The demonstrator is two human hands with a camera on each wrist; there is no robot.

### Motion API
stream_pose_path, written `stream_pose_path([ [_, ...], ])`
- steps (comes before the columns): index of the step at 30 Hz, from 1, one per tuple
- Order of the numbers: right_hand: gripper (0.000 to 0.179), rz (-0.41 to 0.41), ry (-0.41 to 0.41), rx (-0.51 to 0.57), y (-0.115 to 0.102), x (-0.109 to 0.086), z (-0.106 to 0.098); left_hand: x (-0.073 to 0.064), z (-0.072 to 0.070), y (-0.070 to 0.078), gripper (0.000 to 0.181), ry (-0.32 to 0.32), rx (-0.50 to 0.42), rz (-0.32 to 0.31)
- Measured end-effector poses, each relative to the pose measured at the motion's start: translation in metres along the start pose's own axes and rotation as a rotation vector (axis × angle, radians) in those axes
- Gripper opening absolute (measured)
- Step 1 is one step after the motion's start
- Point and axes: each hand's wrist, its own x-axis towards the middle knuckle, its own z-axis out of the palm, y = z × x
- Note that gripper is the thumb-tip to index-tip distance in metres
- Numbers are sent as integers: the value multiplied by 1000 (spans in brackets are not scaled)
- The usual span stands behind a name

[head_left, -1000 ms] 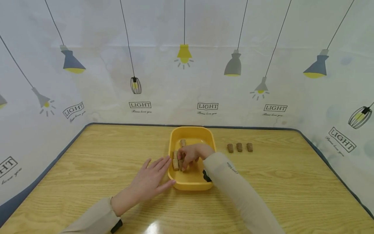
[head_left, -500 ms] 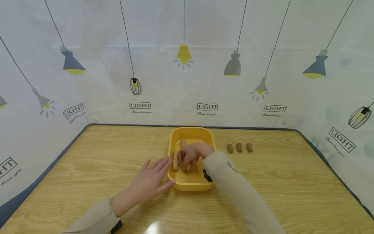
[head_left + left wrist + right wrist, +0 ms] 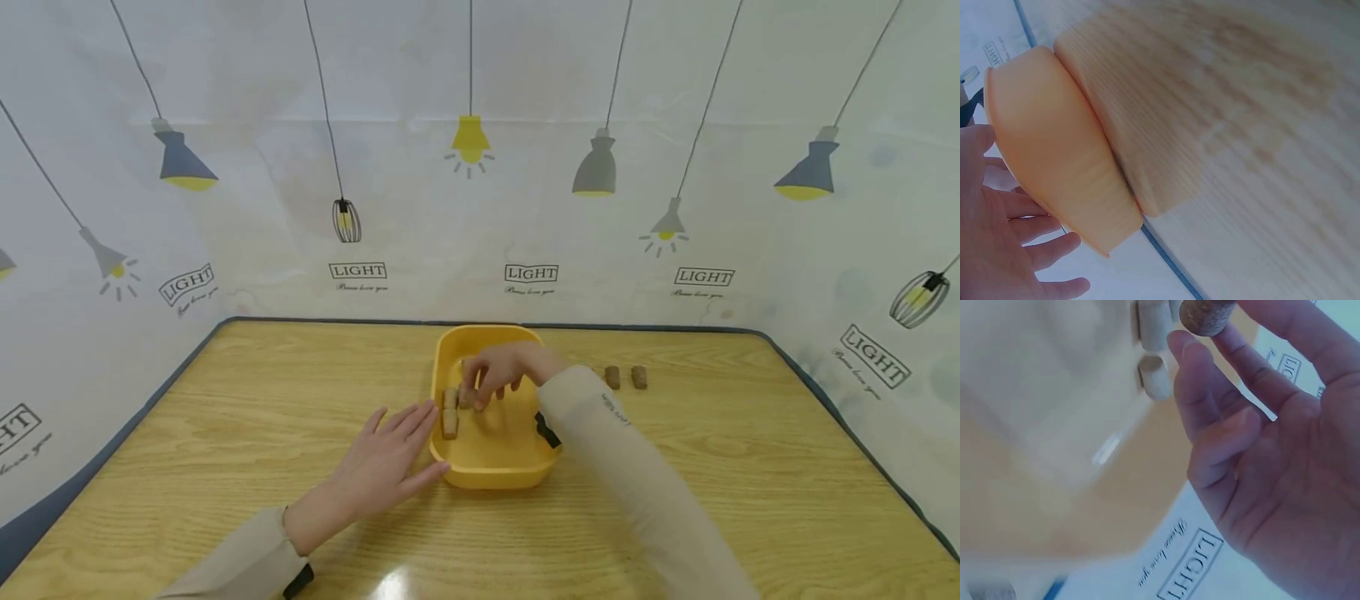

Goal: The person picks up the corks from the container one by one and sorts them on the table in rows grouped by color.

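The right hand (image 3: 498, 371) reaches into the yellow plastic bin (image 3: 495, 477) and pinches a cork (image 3: 1205, 315) between thumb and fingertips. In the right wrist view that cork is cut off by the top edge. Along the bin's left inner wall lie two corks, the nearer cork (image 3: 450, 423) end to end with the farther cork (image 3: 450, 397). A pale cork (image 3: 1155, 381) also shows beyond the fingers in the right wrist view. The left hand (image 3: 386, 462) rests with straight, spread fingers against the bin's left rim. Part of the bin's far end is hidden behind the right hand.
On the wooden table (image 3: 300, 400), right of the bin, a cork (image 3: 612, 377) and another cork (image 3: 639, 377) stand in a row, with one more mostly hidden by the right sleeve (image 3: 630, 450). A patterned sheet (image 3: 442, 217) walls in the table's back and sides.
The right hand has moved toward the far end of the bin, bringing a cork along with it. Its sleeve now covers the leftmost cork outside. The left hand has stayed put.
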Motion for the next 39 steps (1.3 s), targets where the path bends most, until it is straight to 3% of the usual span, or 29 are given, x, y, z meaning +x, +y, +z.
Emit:
stream_pose_path([
  [11,29,-103,88,-11,17,-26,-19,-1,1,-2,72,7,-11,-2],
  [22,30,-257,342,9,63,-60,-24,-1,0,-2,72,3,-14,7],
  [39,35,-177,559,7,145,-112,-13,-1,-1,0,71,4,-21,4],
])
